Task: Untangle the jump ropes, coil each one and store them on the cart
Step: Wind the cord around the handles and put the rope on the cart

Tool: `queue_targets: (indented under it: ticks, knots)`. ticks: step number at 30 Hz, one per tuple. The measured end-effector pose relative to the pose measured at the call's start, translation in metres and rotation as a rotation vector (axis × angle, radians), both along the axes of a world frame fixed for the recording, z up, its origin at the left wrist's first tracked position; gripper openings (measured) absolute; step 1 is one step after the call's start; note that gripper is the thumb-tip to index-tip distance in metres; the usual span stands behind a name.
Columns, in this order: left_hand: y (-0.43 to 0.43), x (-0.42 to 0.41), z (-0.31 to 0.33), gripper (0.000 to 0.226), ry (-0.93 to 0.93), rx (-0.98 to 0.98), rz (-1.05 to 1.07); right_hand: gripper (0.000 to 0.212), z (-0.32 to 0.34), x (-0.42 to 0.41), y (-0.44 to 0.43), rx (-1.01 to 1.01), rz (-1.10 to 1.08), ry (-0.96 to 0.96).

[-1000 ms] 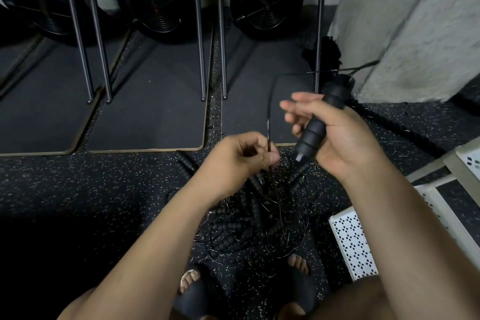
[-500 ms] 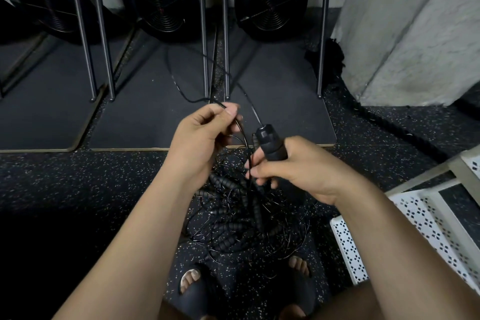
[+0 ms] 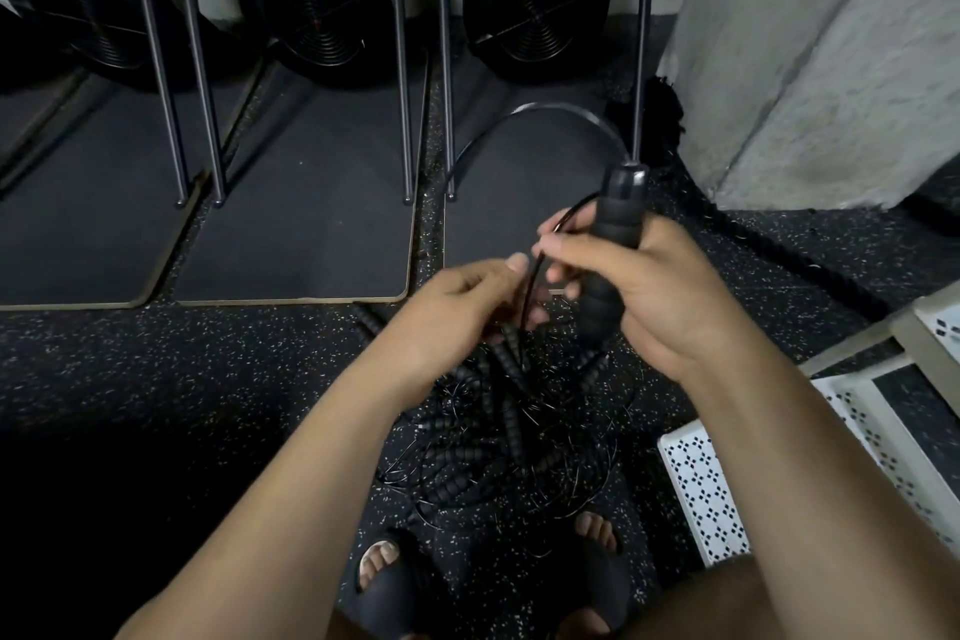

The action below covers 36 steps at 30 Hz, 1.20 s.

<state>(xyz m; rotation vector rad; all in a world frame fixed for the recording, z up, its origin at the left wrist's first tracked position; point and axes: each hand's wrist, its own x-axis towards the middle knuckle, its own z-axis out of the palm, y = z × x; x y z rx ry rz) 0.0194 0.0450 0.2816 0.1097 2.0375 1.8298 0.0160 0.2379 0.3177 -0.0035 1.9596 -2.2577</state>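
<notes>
Left hand [image 3: 457,312], centre of frame: fingers curled, thumb and fingertips pinching a thin black cable [image 3: 545,105] just left of the other hand. From the pinch the cable climbs past the right forefinger. A further stretch arcs high over the middle mat and drops into the top of the handle. The fingers hide the join, so I cannot tell how the two stretches connect.

Right hand [image 3: 660,296], just right of the left: wrapped round a black ribbed foam handle [image 3: 615,244]. The handle stands near upright with its cap end uppermost and its lower end showing below the fingers.

Below and between the hands, on the speckled rubber floor [image 3: 156,379]: tangle of jump ropes [image 3: 498,437], ribbed handles and wire loops heaped together, uncoiled. Two feet in black slides [image 3: 395,592] at the bottom edge, just under the heap.

Lower right of frame: white perforated cart [image 3: 696,489], only part of it in view, standing near the heap and apart from it.

Top band, left to right: black fan wheels [image 3: 322,0], dark mats [image 3: 291,224], steel legs [image 3: 401,68], grey concrete pillar [image 3: 831,42].
</notes>
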Motion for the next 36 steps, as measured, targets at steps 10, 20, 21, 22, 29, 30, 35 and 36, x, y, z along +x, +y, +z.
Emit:
queue_targets:
  ticks: [10,20,21,22,29,30,35,36]
  knots:
    - [0.002,0.005,-0.020,0.022,0.183,-0.401,-0.223,0.010,-0.003,-0.015,0.026,-0.238,-0.302,-0.103]
    - [-0.002,-0.003,-0.003,0.020,0.235,-0.054,0.082,0.019,-0.016,0.002,0.003,0.167,0.162,-0.350]
    - [-0.003,-0.004,-0.002,0.020,0.212,0.002,0.134,0.018,-0.017,0.004,-0.002,0.163,0.199,-0.341]
    - [-0.004,-0.005,-0.002,0.019,0.188,0.047,0.183,0.017,-0.017,0.006,-0.008,0.156,0.218,-0.327]
    - [-0.005,-0.011,0.007,0.010,-0.042,0.407,0.426,0.012,-0.026,0.015,-0.033,0.222,0.234,-0.255]
    - [-0.005,-0.012,0.007,0.010,-0.048,0.415,0.445,0.013,-0.028,0.016,-0.036,0.271,0.231,-0.236]
    - [-0.009,-0.012,0.007,0.018,-0.048,0.344,0.480,0.017,-0.025,0.020,-0.041,0.351,0.199,-0.174]
    - [-0.010,-0.012,0.006,0.024,-0.059,0.313,0.456,0.018,-0.023,0.019,-0.040,0.326,0.197,-0.163]
